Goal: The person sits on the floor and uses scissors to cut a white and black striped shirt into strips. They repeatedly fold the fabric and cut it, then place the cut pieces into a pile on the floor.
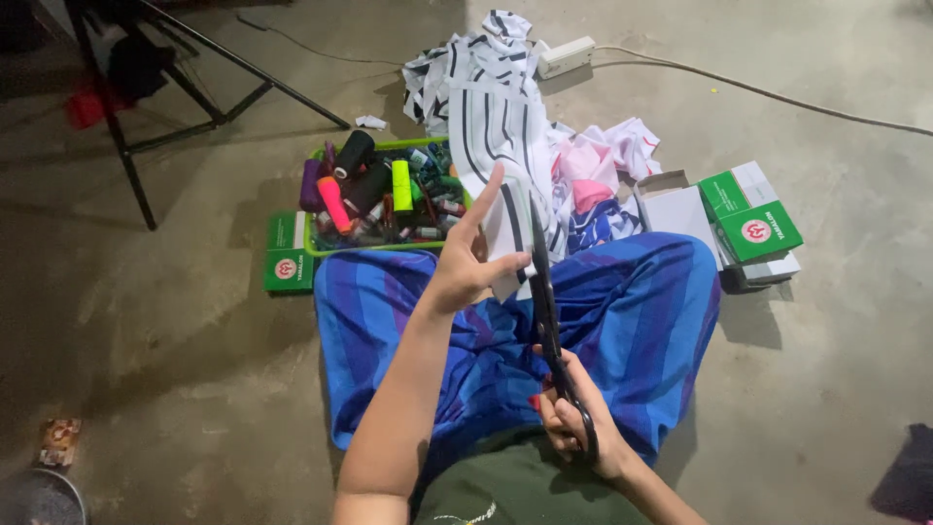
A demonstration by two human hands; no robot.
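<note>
Bare grey concrete floor [175,369] fills the view, and the person sits on it cross-legged in a blue striped wrap [622,311]. Nearest, the right hand [578,428] has its fingers closed through the handles of long black scissors [546,311], whose blades point up and away, nearly closed, against the edge of a white fabric piece with black stripes [496,146]. Just beyond, the left hand [466,258] holds that fabric's lower end, thumb pinched against it and the forefinger stretched out straight. The fabric hangs above the lap and runs back into a heap of white, pink and blue fabric scraps [598,180] on the floor. Left of the heap sits a green tray [321,248] crowded with thread spools [379,185] in purple, black, pink and yellow-green. A green and white box [287,255] lies beside the tray, and several more such boxes [748,224] are stacked to the right. Farther off lie a white power strip [566,55] with its cable, and the black legs of a stand [185,92] at the upper left.
</note>
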